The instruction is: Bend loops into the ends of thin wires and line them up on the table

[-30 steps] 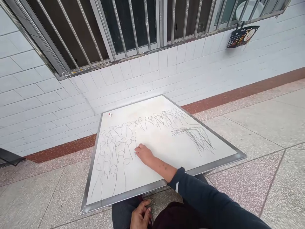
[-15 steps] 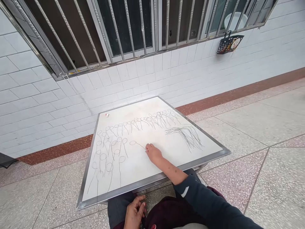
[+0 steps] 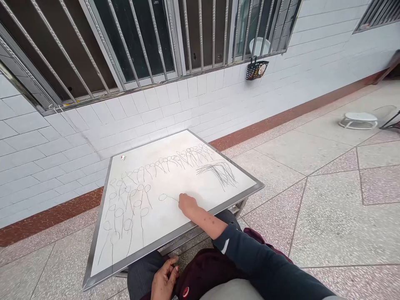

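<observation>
My right hand [image 3: 188, 206] is over the near middle of a white-topped table, its fingers pinched on the end of a thin dark looped strand [image 3: 163, 197]. The strand's round loop lies to the left of my fingertips. My left hand [image 3: 164, 278] rests on my lap at the table's front edge, fingers loosely curled but apart, with nothing visible in them. Similar looped strands [image 3: 144, 211] lie in rows on the left and along the back of the tabletop [image 3: 175, 216]. A loose bunch of straight dark strands [image 3: 218, 170] lies to the right.
A metal rim [image 3: 231, 201] edges the table. A small white-and-red object [image 3: 123, 158] sits at its back left corner. Beyond are a tiled wall [image 3: 131, 112], a barred window [image 3: 134, 41] and a hanging dark basket [image 3: 256, 69]. A low white stool [image 3: 359, 120] stands far right.
The camera view has turned to the right, so the table appears farther left and the stool has come into sight. My right hand still pinches the strand; its loop lies slightly nearer me.
</observation>
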Available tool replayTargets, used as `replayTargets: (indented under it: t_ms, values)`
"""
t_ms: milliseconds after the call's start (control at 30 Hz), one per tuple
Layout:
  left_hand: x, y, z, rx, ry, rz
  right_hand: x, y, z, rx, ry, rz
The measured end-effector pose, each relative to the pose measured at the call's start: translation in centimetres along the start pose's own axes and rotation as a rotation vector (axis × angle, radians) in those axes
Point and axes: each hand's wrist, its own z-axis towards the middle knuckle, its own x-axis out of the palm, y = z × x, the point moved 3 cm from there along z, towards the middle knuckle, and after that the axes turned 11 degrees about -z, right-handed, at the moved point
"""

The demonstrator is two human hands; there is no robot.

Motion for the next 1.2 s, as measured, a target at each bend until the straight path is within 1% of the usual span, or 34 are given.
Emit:
replayTargets:
  t_ms: [67,133,200,300,367,500,533,600,700,800,867,1033,1100,1200]
  values:
    - [0.2,-0.8,-0.3,0.009,0.0,-0.023,-0.1,-0.9,-1.3,0.047,0.053,0.017]
    - [0.6,-1.7,-0.6,0.016,0.004,-0.057,-0.5,-1.6,-2.6,0.054,0.088,0.054]
    - [1.1,-2.8,-1.0,0.016,0.01,-0.108,-1.0,-2.0,-4.0,0.017,0.086,0.112]
    - [1.4,-4.9,-1.5,0.005,-0.005,-0.223,-1.8,-1.7,-6.5,-0.073,0.032,0.228]
    - [1.0,-6.8,-1.5,0.014,-0.073,-0.323,-2.3,-1.1,-8.4,-0.136,0.001,0.313]
    - [-1.0,-11.1,-1.0,0.076,-0.315,-0.549,-3.8,0.4,-12.5,-0.23,-0.003,0.489]
    - [-1.3,-12.2,-0.8,0.088,-0.348,-0.607,-4.3,0.7,-13.4,-0.247,0.008,0.616]
    - [-1.6,-14.2,-0.5,0.104,-0.368,-0.713,-5.0,1.3,-14.8,-0.275,0.071,0.808]
    - [-0.9,-16.6,-0.4,0.133,-0.338,-0.839,-5.4,1.9,-16.2,-0.27,0.218,0.983]
    - [0.0,-17.6,-0.5,0.174,-0.368,-0.923,-5.3,1.9,-16.8,-0.247,0.326,1.086]
    - [0.3,-17.8,-0.5,0.198,-0.406,-0.954,-5.3,1.7,-17.0,-0.253,0.334,1.092]
    - [0.3,-18.7,-1.0,0.256,-0.451,-0.955,-6.0,1.7,-17.5,-0.4,0.197,0.925]
    - [0.5,-19.2,-1.4,0.275,-0.455,-0.893,-6.2,2.0,-17.6,-0.441,0.169,0.885]
    - [1.1,-20.1,-2.1,0.294,-0.438,-0.724,-6.3,2.7,-17.6,-0.457,0.119,0.872]
